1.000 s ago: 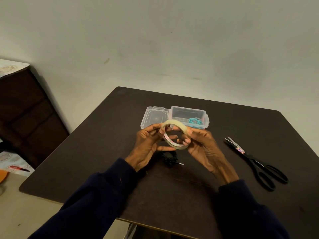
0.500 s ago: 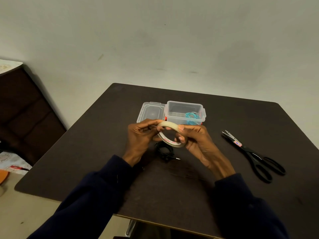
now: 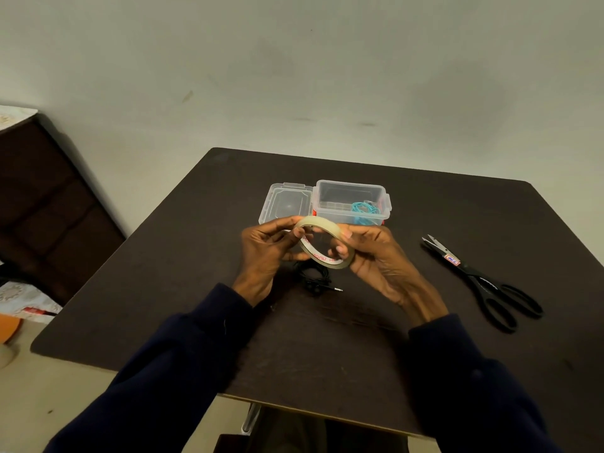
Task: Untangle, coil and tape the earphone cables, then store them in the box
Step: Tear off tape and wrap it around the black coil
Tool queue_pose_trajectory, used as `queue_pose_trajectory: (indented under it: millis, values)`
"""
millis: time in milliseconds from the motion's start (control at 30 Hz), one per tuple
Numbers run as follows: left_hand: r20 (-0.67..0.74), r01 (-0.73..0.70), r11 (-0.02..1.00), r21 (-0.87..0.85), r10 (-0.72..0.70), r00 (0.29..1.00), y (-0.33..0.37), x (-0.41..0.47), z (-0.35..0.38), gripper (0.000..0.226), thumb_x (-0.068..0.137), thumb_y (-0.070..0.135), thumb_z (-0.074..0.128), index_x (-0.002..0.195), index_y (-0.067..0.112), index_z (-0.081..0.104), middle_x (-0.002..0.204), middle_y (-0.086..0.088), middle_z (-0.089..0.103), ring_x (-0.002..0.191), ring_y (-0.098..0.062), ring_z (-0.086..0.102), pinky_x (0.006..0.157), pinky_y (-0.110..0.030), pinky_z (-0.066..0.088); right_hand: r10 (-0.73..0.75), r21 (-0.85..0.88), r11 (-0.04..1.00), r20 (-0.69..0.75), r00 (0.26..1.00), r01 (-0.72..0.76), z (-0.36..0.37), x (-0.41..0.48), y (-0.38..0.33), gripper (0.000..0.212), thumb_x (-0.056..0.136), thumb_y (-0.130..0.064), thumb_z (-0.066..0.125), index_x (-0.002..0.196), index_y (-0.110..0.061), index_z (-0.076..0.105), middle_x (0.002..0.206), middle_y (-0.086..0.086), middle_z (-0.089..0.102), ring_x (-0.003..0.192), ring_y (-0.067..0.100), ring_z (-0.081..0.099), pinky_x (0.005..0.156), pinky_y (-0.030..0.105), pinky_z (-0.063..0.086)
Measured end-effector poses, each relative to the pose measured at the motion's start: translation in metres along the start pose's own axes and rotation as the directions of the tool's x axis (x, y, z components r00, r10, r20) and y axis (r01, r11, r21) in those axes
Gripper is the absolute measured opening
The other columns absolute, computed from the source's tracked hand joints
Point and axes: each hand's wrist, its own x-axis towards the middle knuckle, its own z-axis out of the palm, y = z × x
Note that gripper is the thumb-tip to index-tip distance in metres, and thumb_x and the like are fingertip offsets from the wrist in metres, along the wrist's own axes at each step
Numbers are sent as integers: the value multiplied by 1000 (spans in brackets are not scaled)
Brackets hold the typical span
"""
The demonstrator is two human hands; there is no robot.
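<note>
Both hands hold a roll of clear tape (image 3: 328, 260) above the middle of the dark table (image 3: 163, 289). My left hand (image 3: 266, 256) pinches its left rim with thumb and fingertips. My right hand (image 3: 372, 256) grips its right side, fingers through the hole. Under the roll a coiled black earphone cable (image 3: 315, 277) lies on the table, its plug pointing right. Behind the hands stands a clear plastic box (image 3: 351, 201) with a coiled teal earphone cable (image 3: 364, 209) inside. Its lid (image 3: 286, 202) lies open to the left.
Black scissors (image 3: 480, 282) lie on the table's right side, blades pointing away from me. A dark piece of furniture (image 3: 49, 207) stands at the left by the wall. The near table edge runs just below my sleeves.
The hands stay on the tape roll, and the fingers have shifted slightly along its rim. The cable, box and scissors have not moved on the table.
</note>
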Motion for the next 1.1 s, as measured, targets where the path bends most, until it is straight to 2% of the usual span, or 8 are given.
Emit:
queue_pose_trajectory:
  millis: [100,233,433,533,633,733,867,1100]
  values:
    - [1,5,1000,6,-5,1000,-2,1,-2,33,85,5,73,116,-5,69,105,-20,75,96,-37,74,65,-47,64,13,23,1000,-6,1000,-13,0,0,0,30,97,9,45,124,12,58,92,13,73,70,12,69,73,25,61]
    - [2,-7,999,36,7,1000,-3,-1,-2,32,86,2,72,117,-6,68,105,-20,75,95,-35,75,65,-47,64,1,0,1000,1,1000,-1,3,-2,1,34,95,8,48,128,11,55,81,8,72,66,10,65,73,24,59]
    - [36,-115,989,90,113,993,-5,-1,-4,27,86,0,73,113,-4,70,107,-21,74,98,-40,73,68,-58,60,-58,-64,997,-90,994,53,6,1,8,18,69,-2,66,83,8,65,54,9,48,47,8,45,69,35,39]
    - [21,-117,990,85,115,993,-5,-2,-3,22,86,-3,72,107,3,73,106,-17,75,97,-38,74,69,-58,60,-54,-43,998,-76,996,51,3,3,10,32,61,-8,70,79,16,59,72,18,45,48,10,47,71,37,40]
    - [23,-105,992,76,104,994,-4,-1,-3,23,86,-4,72,109,0,72,106,-20,75,97,-40,74,69,-57,61,-53,-41,998,-150,987,48,0,6,12,49,67,-4,62,100,31,49,100,38,52,57,5,59,77,38,49]
    - [12,-97,993,61,97,995,-3,-3,-2,23,86,-4,71,108,1,72,104,-18,76,95,-36,75,67,-50,63,-39,6,999,-123,992,40,0,5,10,41,73,-3,57,109,17,61,131,41,51,62,8,64,73,35,53]
    - [6,-88,995,51,88,996,1,-5,1,22,84,-2,71,105,6,72,98,-7,79,90,-28,76,62,-37,64,-19,-10,1000,18,1000,19,0,1,7,37,78,1,51,110,11,65,103,31,61,61,10,56,68,25,50]
    - [5,-77,996,54,77,997,3,-6,2,27,78,11,75,105,9,72,98,-4,79,91,-27,76,61,-35,64,-3,-27,1000,66,998,5,1,-3,4,41,78,1,49,116,10,62,78,12,67,64,9,60,69,23,57]
